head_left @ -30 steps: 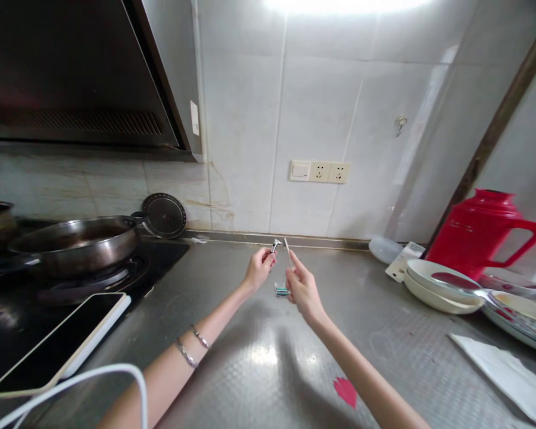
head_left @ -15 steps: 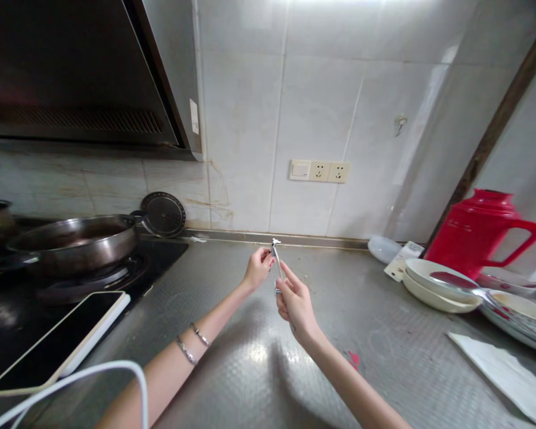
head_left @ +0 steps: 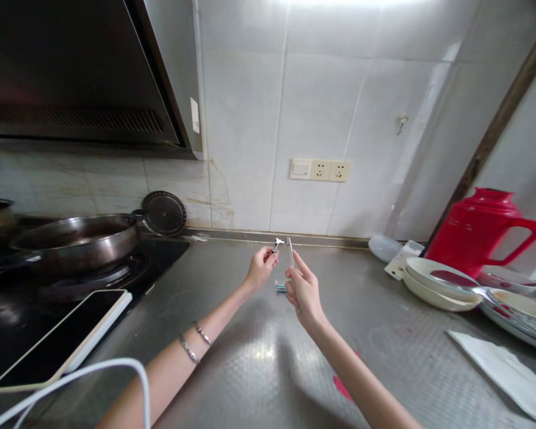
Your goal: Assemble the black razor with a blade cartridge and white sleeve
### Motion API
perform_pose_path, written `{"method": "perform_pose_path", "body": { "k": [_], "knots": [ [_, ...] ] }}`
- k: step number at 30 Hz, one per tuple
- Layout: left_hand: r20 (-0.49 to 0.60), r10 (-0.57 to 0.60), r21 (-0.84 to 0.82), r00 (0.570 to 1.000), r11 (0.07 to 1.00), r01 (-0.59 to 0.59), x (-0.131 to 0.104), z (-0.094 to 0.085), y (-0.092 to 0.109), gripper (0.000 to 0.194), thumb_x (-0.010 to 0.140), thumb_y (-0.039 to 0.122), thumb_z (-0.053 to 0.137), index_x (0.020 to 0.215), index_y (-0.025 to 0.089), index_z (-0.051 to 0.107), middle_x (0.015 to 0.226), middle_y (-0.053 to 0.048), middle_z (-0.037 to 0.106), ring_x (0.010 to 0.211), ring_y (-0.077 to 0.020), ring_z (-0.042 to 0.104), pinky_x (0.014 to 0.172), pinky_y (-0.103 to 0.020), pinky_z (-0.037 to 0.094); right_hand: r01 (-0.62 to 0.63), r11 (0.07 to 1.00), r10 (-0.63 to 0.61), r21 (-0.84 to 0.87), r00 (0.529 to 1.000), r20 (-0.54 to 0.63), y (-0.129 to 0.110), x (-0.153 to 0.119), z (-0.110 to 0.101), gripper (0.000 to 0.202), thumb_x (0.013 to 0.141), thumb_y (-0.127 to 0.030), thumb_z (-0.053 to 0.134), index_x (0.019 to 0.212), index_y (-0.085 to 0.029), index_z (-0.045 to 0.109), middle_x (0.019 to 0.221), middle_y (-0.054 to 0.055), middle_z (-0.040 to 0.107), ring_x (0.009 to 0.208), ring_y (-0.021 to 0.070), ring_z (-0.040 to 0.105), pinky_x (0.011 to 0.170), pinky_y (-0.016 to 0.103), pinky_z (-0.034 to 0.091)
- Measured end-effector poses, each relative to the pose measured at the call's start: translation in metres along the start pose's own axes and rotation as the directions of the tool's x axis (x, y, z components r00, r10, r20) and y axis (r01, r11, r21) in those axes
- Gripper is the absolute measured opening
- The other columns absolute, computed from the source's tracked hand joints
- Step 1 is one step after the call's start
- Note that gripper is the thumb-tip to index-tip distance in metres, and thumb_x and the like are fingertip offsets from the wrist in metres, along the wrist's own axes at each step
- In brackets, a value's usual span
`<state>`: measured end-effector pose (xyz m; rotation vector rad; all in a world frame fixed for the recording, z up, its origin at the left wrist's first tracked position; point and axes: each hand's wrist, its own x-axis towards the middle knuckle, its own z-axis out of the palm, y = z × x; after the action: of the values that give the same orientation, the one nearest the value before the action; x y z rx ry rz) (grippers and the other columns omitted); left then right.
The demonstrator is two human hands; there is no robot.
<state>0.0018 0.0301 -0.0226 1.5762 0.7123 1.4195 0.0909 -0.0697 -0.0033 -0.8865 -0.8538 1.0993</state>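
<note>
My left hand (head_left: 261,266) is closed on the handle of a small razor (head_left: 277,243), its white T-shaped head pointing up. My right hand (head_left: 304,287) grips a toothbrush (head_left: 291,255) with a pale handle and a dark bristle head. The brush head is held up just right of the razor's head; whether they touch I cannot tell. Between and below the hands, a small clear case (head_left: 280,287) with teal strips lies on the metal counter (head_left: 232,369).
To the left, a steel pan (head_left: 78,241) sits on the black stove, with a phone (head_left: 56,342) nearer me and a white cable (head_left: 116,363) at front. A red thermos (head_left: 477,235), stacked plates (head_left: 442,286) and white paper (head_left: 500,375) lie right. A range hood (head_left: 80,77) hangs upper left.
The toothbrush has moved right, off the razor it overlapped, and its head now shows apart. My right hand has shifted slightly right and up, uncovering the small case.
</note>
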Motion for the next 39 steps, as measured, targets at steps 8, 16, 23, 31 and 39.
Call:
{"method": "perform_pose_path", "body": {
  "k": [8, 16, 23, 31, 39],
  "knots": [
    [-0.034, -0.008, -0.04, 0.999, 0.999, 0.007, 0.002, -0.003, -0.001, 0.023, 0.074, 0.035, 0.056, 0.082, 0.013, 0.054, 0.061, 0.002, 0.052, 0.05, -0.0068, 0.044, 0.05, -0.02, 0.035, 0.015, 0.999, -0.013, -0.046, 1.0, 0.024, 0.006, -0.006, 0.005, 0.072, 0.07, -0.036, 0.057, 0.136, -0.02, 0.033, 0.059, -0.009, 0.041, 0.032, 0.0, 0.021, 0.029, 0.016, 0.016],
    [-0.02, 0.002, -0.044, 1.0, 0.999, -0.003, 0.001, 0.001, 0.006, 0.023, 0.074, 0.035, 0.058, 0.082, 0.014, 0.053, 0.063, 0.001, 0.052, 0.053, -0.0076, 0.045, 0.051, -0.02, 0.036, 0.061, 0.993, -0.059, -0.1, 0.998, 0.019, 0.019, -0.008, 0.01, 0.07, 0.074, -0.039, 0.055, 0.137, -0.022, 0.031, 0.059, -0.009, 0.04, 0.034, 0.0015, 0.024, 0.029, 0.017, 0.021],
    [0.048, -0.01, -0.063, 0.999, 0.998, 0.013, 0.005, -0.009, 0.009, 0.027, 0.075, 0.038, 0.052, 0.084, 0.013, 0.059, 0.06, 0.001, 0.05, 0.05, -0.0077, 0.042, 0.047, -0.02, 0.031, 0.278, 0.937, -0.285, -0.209, 0.958, -0.002, -0.002, 0.02, -0.007, 0.066, 0.074, -0.042, 0.055, 0.134, -0.026, 0.036, 0.065, -0.006, 0.043, 0.043, 0.0047, 0.032, 0.039, 0.018, 0.029],
    [0.045, -0.034, -0.087, 0.998, 0.996, 0.038, 0.002, -0.013, 0.018, 0.045, 0.08, 0.048, 0.04, 0.059, 0.013, 0.058, 0.043, 0.003, 0.037, 0.041, -0.007, 0.03, 0.043, -0.022, 0.021, 0.397, 0.592, -0.365, -0.702, 0.908, 0.206, -0.069, 0.071, -0.032, 0.058, 0.08, -0.056, 0.038, 0.064, -0.01, 0.069, 0.044, -0.002, 0.035, 0.044, 0.0081, 0.031, 0.046, 0.022, 0.025],
    [-0.009, -0.188, -0.11, 0.982, 0.976, 0.186, 0.002, -0.009, 0.009, 0.046, 0.074, 0.05, 0.044, 0.043, 0.016, 0.043, 0.037, 0.004, 0.034, 0.035, -0.0053, 0.026, 0.039, -0.021, 0.016, 0.444, 0.205, -0.42, -0.872, 0.845, 0.331, -0.068, 0.08, -0.03, 0.062, 0.079, -0.06, 0.036, 0.04, -0.015, 0.051, 0.037, 0.0, 0.036, 0.042, 0.01, 0.038, 0.048, 0.022, 0.022]
  ]
}}
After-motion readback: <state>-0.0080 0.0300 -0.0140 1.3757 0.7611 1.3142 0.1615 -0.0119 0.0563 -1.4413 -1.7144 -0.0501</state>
